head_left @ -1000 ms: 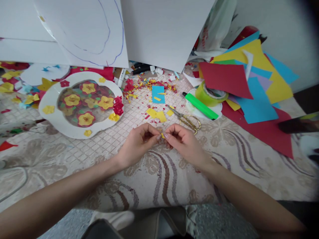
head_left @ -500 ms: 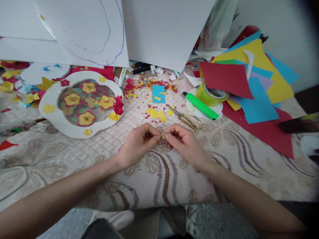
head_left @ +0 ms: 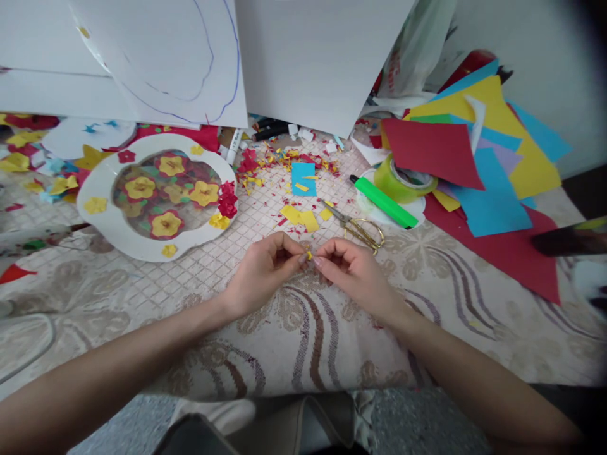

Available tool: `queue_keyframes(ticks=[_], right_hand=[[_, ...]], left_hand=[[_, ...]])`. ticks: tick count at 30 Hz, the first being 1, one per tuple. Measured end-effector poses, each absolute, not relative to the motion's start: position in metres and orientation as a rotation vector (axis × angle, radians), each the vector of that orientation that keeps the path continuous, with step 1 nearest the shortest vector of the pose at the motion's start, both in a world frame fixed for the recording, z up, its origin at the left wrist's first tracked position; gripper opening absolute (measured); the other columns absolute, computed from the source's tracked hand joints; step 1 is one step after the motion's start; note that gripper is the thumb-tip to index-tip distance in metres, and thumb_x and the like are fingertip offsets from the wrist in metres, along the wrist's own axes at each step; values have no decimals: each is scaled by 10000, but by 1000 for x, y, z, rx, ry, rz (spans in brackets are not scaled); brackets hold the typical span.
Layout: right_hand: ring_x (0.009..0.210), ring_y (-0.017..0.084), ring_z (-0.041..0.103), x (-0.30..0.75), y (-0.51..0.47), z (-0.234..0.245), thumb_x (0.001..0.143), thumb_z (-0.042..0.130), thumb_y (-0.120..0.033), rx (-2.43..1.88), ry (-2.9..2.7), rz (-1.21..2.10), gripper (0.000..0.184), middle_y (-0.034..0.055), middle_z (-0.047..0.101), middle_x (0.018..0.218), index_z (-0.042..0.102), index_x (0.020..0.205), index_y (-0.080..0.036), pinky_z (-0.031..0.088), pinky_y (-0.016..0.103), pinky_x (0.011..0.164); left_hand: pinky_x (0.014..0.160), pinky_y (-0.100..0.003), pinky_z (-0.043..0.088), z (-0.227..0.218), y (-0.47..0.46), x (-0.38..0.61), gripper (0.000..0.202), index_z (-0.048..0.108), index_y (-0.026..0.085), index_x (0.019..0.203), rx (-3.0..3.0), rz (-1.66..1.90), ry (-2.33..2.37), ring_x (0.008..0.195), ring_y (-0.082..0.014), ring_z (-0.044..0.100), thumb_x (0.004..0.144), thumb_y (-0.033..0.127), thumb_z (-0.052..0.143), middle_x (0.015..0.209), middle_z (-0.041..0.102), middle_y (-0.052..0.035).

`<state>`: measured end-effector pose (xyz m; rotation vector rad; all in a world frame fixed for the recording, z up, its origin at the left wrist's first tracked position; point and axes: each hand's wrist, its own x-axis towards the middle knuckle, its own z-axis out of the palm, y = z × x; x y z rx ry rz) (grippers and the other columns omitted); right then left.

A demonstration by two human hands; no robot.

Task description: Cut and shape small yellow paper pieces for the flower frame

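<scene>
Between the fingertips of both hands is a tiny piece of yellow paper (head_left: 309, 255), mostly covered by the fingers. My left hand (head_left: 270, 264) pinches it from the left, thumb against forefinger. From the other side my right hand (head_left: 349, 268) pinches it too, the fingertips nearly meeting. Just beyond the hands lie several yellow paper pieces (head_left: 300, 218) and gold-handled scissors (head_left: 363, 232), which rest apart from my right hand. A blue paper rectangle (head_left: 302, 174) with yellow slivers on it sits farther back.
A white scalloped frame (head_left: 102, 237) decorated with paper flowers stands at left. Paper scraps (head_left: 284, 158) are strewn behind. To the right are a green marker (head_left: 385, 202), a tape roll (head_left: 405, 180) and coloured sheets (head_left: 496, 196). White boards (head_left: 303, 57) rise at the back.
The yellow paper has shifted slightly between the fingertips and shows a little smaller. Both hands stay nearly in place, still pinching. The view has moved a touch.
</scene>
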<state>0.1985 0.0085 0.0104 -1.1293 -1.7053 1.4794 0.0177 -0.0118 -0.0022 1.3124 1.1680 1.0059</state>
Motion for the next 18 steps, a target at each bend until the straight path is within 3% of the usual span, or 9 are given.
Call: queue_keyframes(ticks=[7,13,18], right_hand=[[566,94,487,198,10,10,870,549,-200,-1118,-1725,1473,107,-28,508,643,537,773,-156,410,206,522],[576,96,499,199,9,11,877,542,-196,-1106,-1713,1473,114,-21,523,661,525,770,-161,421,207,531],[602,101,503,199,9,11,880,539,-198,-1100,-1737,1457,107,-17,525,676,526,780,-162,424,210,548]], left_hand=[[680,-248,485,0,-10,19,111,571,127,816,1241,1006,1157,723,-114,578,792,225,617,790,612,-40],[705,-246,497,1,-9,20,264,558,119,994,1082,964,1035,757,-111,594,785,257,644,867,620,-44],[652,-220,485,1,-7,18,199,600,111,939,1094,853,1020,688,-91,581,818,269,606,798,630,-29]])
